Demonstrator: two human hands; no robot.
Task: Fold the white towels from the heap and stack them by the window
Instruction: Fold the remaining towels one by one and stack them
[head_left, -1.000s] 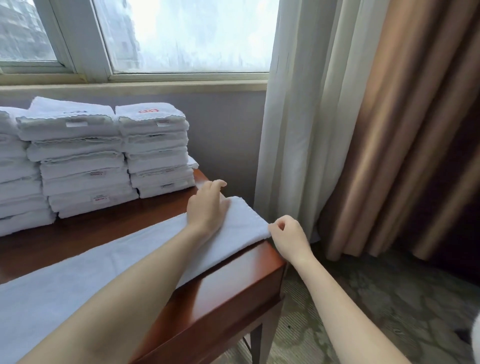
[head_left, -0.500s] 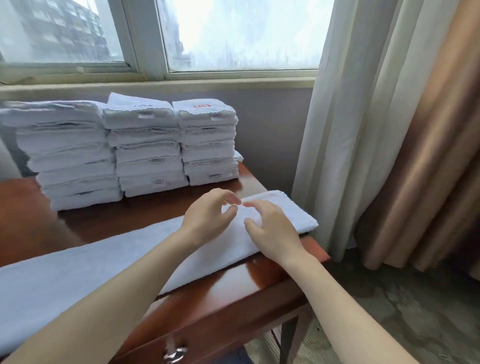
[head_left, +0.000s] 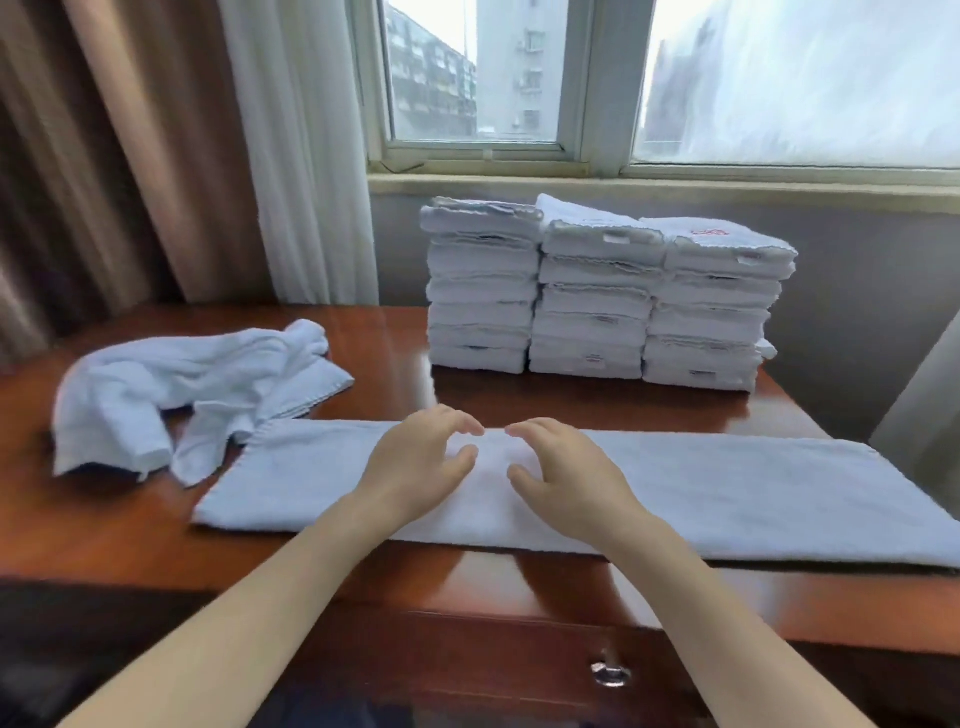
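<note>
A white towel (head_left: 727, 488), folded into a long strip, lies across the wooden table (head_left: 395, 353). My left hand (head_left: 415, 462) and my right hand (head_left: 566, 467) rest side by side on the strip's middle, fingers loosely bent, fingertips almost meeting. Neither hand grips the cloth. Three stacks of folded white towels (head_left: 597, 296) stand at the back of the table under the window (head_left: 779, 83). A crumpled heap of white towels (head_left: 171, 395) lies at the left of the table, touching the strip's left end.
Beige and white curtains (head_left: 182, 145) hang at the left, a pale curtain edge (head_left: 924, 395) at the right. The table's front has a drawer with a metal knob (head_left: 610, 673). Bare wood shows between the strip and the stacks.
Both hands have slid left along the strip from its right end to its middle, and my view has swung left, bringing the heap and the left curtains into sight.
</note>
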